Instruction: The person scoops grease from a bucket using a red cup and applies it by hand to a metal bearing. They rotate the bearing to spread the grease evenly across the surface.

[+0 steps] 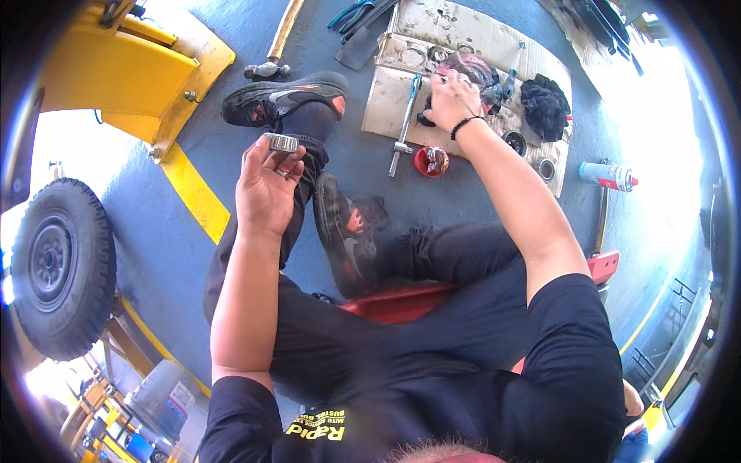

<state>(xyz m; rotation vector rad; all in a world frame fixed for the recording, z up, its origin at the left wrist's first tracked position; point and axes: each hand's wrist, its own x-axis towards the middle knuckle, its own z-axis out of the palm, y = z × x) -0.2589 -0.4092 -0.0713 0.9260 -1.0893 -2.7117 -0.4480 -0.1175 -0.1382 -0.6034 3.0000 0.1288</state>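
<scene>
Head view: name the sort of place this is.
Likely a vehicle repair workshop: a wheel shows at left, a hammer lies on the floor, and the left hand holds a ribbed metal part.

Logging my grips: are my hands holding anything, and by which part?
Left hand holds a silver metal roller bearing by its edges. Right hand: grip hidden, can't tell.

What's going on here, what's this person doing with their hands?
The left hand holds up a metal roller bearing. The right hand reaches over the cardboard to a crumpled pinkish-dark bundle; whether it grips anything isn't clear. A long-handled wrench lies left of that hand, a black cloth to its right.
</scene>
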